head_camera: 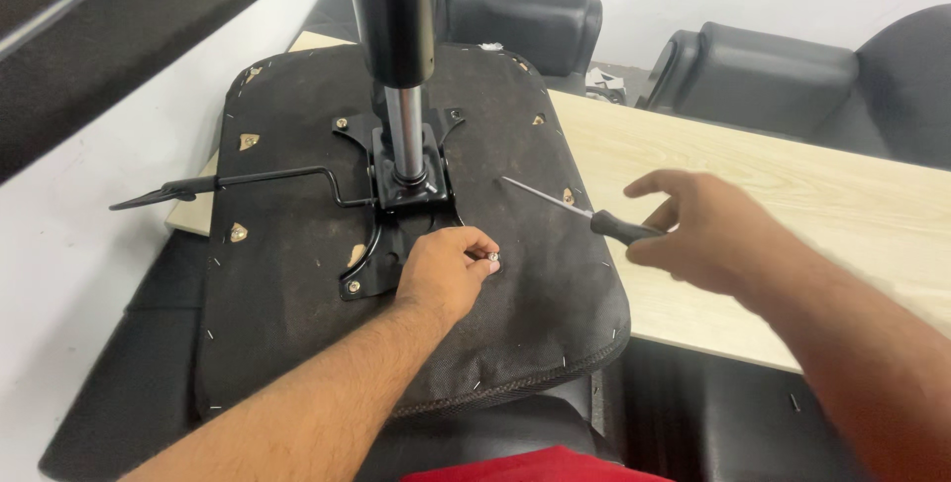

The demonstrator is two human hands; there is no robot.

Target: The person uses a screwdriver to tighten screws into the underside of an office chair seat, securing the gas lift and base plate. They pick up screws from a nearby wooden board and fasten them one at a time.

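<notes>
your left hand (446, 269) pinches a screw (492, 262) on the upturned chair seat (297, 284); your right hand (698, 229), half-open grip, loosely holds the screwdriver (584, 213).

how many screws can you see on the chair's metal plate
3: one at the plate's far-left corner, one at its near-left corner, one pinched in the left hand's fingertips. The hand and column may hide others.

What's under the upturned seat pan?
The seat pan lies across a light wood table, its near edge overhanging. What is below its middle is hidden.
</notes>
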